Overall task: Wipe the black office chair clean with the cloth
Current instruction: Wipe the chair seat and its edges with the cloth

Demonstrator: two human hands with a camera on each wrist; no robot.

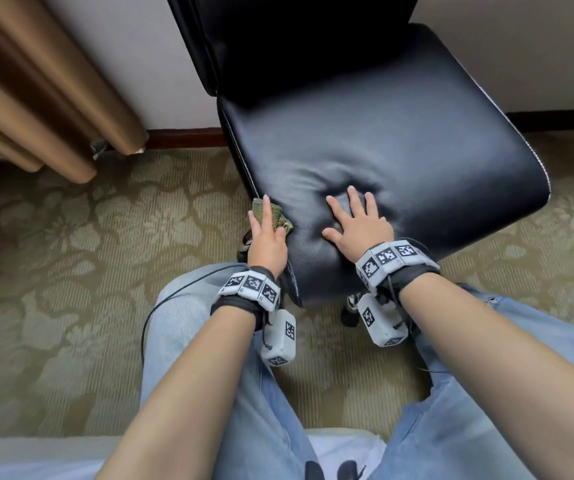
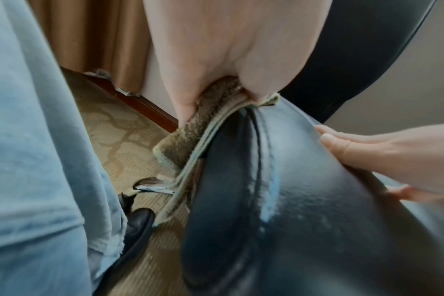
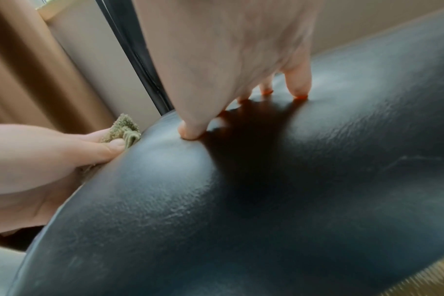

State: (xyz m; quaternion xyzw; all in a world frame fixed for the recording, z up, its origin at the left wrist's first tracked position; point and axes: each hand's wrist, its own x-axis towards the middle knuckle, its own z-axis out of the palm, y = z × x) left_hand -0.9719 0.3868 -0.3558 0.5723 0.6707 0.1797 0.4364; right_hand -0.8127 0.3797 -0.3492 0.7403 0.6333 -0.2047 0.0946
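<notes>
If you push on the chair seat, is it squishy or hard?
Probably squishy: the seat dents and wrinkles under the right hand. It looks smooth and shiny, so the cloth in the left hand likely slides easily.

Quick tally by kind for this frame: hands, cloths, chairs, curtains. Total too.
Hands: 2, left hand holds the cloth, right hand presses flat on the seat
Cloths: 1, cloth
Chairs: 1, chair
Curtains: 1, curtain
Total: 5
</notes>
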